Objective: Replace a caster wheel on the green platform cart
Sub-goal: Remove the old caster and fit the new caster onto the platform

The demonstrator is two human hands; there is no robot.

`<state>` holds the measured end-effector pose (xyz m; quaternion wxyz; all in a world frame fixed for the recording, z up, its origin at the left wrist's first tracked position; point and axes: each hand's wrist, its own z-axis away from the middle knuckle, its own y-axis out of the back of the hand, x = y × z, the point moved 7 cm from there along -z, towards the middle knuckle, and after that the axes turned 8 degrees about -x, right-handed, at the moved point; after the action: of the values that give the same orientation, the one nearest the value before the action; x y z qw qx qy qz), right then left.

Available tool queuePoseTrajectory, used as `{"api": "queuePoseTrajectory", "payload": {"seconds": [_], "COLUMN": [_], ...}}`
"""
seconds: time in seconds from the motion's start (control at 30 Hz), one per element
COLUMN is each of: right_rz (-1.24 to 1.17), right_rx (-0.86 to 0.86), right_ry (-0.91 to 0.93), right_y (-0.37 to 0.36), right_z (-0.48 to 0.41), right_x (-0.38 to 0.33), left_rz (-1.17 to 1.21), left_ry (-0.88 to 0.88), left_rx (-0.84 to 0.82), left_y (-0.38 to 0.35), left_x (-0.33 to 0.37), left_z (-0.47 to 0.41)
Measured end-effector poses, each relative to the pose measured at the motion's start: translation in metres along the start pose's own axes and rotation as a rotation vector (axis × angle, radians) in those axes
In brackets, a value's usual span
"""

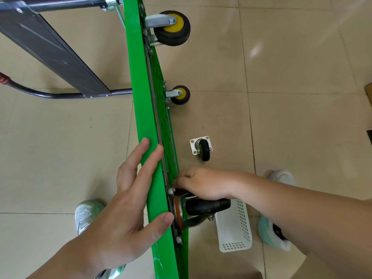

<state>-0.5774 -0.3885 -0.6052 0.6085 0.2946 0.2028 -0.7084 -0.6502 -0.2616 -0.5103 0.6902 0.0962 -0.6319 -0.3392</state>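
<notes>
The green platform cart (141, 109) stands on its edge on the tiled floor, underside facing right. My left hand (128, 200) rests flat on its upper edge, fingers straight and thumb by the caster plate. A black swivel caster (207, 206) sits on the cart's near end. My right hand (203, 185) lies over it, its curled fingertips at a bolt (171, 191) on the mounting plate; what they pinch is hidden. A loose black caster with a square plate (202, 148) lies on the floor to the right.
Two yellow-hubbed casters (173, 27) (180, 95) stick out of the cart farther away. The folded black handle (50, 47) lies to the left. A white perforated basket (234, 226) stands beside the near caster. My shoes (86, 214) (275, 226) flank the cart.
</notes>
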Motion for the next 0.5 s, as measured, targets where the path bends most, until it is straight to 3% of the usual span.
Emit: {"api": "queuePoseTrajectory", "payload": {"seconds": [0.5], "right_rz": [-0.056], "right_rx": [0.019], "right_ry": [0.006], "right_y": [-0.0009], "right_z": [-0.0005], "right_x": [0.0039], "left_rz": [-0.003], "left_ry": [0.027], "left_rx": [-0.013], "left_y": [0.0016], "left_x": [-0.0016], "left_z": [0.0028]}}
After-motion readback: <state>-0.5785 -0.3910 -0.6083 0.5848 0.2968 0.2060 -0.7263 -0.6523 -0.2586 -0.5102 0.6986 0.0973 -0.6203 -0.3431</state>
